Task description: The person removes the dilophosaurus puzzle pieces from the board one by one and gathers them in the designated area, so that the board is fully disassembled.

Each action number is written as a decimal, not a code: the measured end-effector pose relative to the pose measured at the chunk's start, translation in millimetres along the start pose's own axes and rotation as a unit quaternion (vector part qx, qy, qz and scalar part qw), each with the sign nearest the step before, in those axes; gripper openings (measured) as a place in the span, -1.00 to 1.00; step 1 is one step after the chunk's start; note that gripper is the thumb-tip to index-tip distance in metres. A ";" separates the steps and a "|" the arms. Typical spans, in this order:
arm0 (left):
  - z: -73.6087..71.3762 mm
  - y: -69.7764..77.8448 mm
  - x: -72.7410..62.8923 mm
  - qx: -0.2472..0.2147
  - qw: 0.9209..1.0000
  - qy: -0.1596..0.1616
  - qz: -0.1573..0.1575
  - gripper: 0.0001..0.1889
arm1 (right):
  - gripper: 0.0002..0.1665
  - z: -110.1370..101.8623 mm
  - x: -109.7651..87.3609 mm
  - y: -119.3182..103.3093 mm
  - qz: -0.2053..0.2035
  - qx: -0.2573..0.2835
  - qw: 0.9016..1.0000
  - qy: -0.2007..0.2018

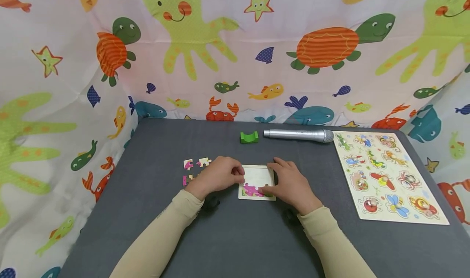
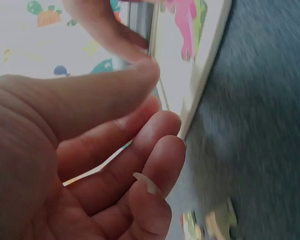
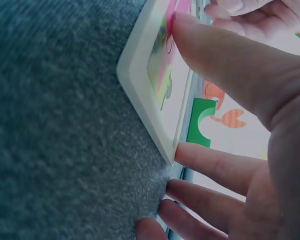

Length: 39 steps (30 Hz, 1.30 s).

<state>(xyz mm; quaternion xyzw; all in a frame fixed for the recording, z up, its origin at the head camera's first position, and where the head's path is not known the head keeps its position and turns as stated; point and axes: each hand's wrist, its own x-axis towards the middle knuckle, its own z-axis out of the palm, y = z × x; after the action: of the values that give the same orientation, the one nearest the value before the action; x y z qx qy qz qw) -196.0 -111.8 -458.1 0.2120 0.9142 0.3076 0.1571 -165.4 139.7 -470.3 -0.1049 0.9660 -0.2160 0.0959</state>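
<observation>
A small white puzzle tray lies flat in the middle of the table, with pink and green puzzle pieces fitted along its near side. At the tray's left edge is my left hand, its fingers loosely curled and nothing showing between them in the left wrist view. My right hand spans the right edge. Its thumb presses on the pink pieces inside, while the index fingertip touches the tray rim near a corner. Several loose puzzle pieces lie left of the tray, partly hidden behind my left hand.
Behind the tray stands a green toy block with a curved notch. A silver microphone lies to its right, by the back edge. A large board with insect and animal pictures covers the right side. A printed curtain encloses the table.
</observation>
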 end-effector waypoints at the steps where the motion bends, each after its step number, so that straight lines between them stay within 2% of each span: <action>1: 2.0 2.6 1.9 0.000 1.000 -0.006 0.006 -0.86 | 0.02 -0.2 -0.1 0.3 0.000 -0.002 1.000 0.002; 6: 10.7 9.0 6.0 0.010 0.999 -0.026 0.026 -0.80 | 0.01 -0.7 -1.2 0.6 0.003 0.000 1.000 0.006; 14: 16.5 11.0 3.5 0.037 0.998 -0.026 0.038 -0.75 | 0.03 -0.9 -1.5 1.4 0.012 0.005 1.000 0.004; 25: 16.1 11.5 -1.0 0.011 0.999 -0.038 0.019 -0.75 | 0.02 -1.1 -0.2 -1.5 0.005 0.005 1.000 0.000; 39: 16.1 11.7 -0.5 0.020 0.999 -0.042 0.013 -0.74 | 0.02 0.0 0.9 -1.3 0.006 0.006 1.000 -0.001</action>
<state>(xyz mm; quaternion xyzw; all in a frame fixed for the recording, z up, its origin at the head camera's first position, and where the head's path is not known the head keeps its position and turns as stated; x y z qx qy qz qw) -185.4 -95.6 -462.9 0.2401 0.9098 0.2820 0.1872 -166.0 138.4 -469.9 -0.0992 0.9652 -0.2207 0.0991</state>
